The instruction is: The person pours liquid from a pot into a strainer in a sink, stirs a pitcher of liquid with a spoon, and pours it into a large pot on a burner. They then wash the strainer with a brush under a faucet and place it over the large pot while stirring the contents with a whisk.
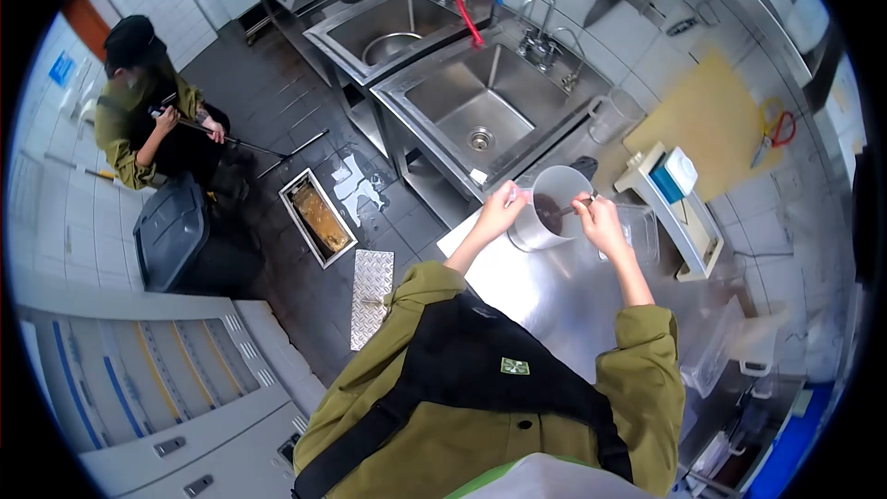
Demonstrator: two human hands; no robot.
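A translucent plastic pitcher with dark contents stands over the steel counter. My left hand is closed on the pitcher's near-left side, apparently at its handle. Fingers wrapped, my right hand grips a thin utensil at the pitcher's right rim. The utensil slants down into the dark contents, so its head is hidden and its exact kind does not show. Just right of my right hand lies a clear plastic container.
Steel sinks lie ahead. A clear jug, a white rack and scissors are to the right. At left, a person holds a long-handled floor tool beside an open floor drain and a bin.
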